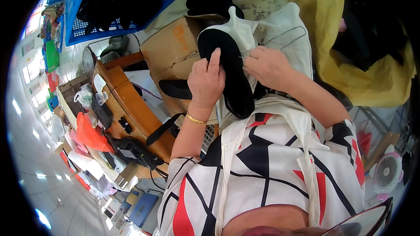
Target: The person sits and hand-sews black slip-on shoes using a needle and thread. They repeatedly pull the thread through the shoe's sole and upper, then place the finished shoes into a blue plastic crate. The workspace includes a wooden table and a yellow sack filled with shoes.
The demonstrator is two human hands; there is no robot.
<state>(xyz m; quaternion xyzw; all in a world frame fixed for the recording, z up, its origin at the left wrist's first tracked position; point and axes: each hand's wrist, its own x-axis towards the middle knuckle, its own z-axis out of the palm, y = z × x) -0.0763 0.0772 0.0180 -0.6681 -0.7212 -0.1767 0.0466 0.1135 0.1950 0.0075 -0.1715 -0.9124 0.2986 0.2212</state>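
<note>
Here's the action, right in the middle: a long black sole point(238, 89) lies slantwise over a white cloth point(288, 39), its upper end tipped to the left, its lower end near the waist of the white apron point(233, 142). The left hand point(205, 78) has it by the left edge, index finger stretched flat along the dark face, the other fingers curled and clamped on the sole. A gold bracelet point(196, 119) circles that wrist.

Over to the right hand point(267, 67): it's at the sole's opposite edge, fingers bent and bunched together, tips just beside the black rim and over the white cloth. Whether they pinch anything, I can't tell; the tips are turned away.

Just left of the left wrist, a second black piece point(174, 88) pokes out, rounded at its end, in front of a cardboard box point(168, 46). Farther left runs a wooden table point(131, 113), with a clear cup point(101, 98) and a red plastic bag point(91, 133) nearby. Up top, a blue basket point(74, 30) holds dark items; at upper right, yellow cloth point(321, 17) spreads wide, and down at far right stands a white fan point(387, 172).
</note>
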